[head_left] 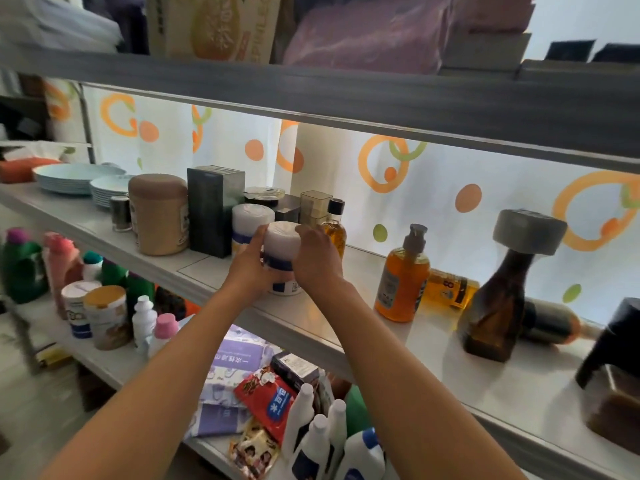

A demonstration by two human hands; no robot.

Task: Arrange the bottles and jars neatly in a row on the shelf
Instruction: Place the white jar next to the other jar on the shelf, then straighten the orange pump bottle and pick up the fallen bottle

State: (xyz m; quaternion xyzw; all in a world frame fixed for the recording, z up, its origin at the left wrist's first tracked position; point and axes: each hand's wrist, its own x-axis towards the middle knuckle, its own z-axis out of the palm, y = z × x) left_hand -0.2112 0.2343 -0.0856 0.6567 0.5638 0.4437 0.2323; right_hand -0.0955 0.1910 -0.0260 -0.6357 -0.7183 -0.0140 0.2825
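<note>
As both hands [277, 261] grip it | white jar [281, 249] upright | shelf [433, 344] front edge

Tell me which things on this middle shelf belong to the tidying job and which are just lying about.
Job: white jar held by left hand and right hand; second white jar; beige jar; orange pump bottle; brown bottle.
Lying about: plates; dark box.

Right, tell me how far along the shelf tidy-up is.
Done: the tan jar, dark box and a white tub stand side by side at the left. In hand: both hands, left and right, grip a second white tub. Left: the orange pump bottle, a bottle on its side and the brown bottle sit scattered.
</note>
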